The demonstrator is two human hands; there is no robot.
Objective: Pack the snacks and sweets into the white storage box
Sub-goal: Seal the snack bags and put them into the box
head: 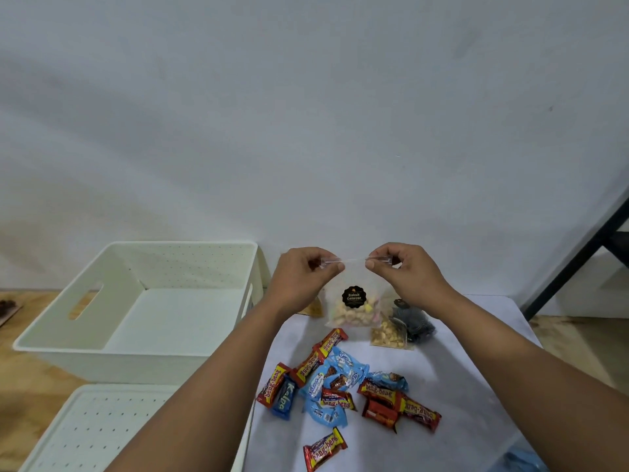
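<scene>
A clear bag of small biscuits (354, 311) with a black round label hangs upright above the white cloth. My left hand (303, 272) pinches its top left corner and my right hand (405, 270) pinches its top right corner. The white storage box (78, 349) stands to the left with nothing visible inside it. On the cloth lie several wrapped chocolate bars (343, 386) in red and blue wrappers. Behind my right wrist rest a clear bag of pale snacks (388, 335) and a bag of dark sweets (417, 323).
The box's white perforated lid (102, 427) lies flat at the lower left. Another small bag (315, 306) peeks out behind my left wrist. A white wall rises close behind. A black frame (578, 260) slants at the right. Wooden flooring shows on both sides.
</scene>
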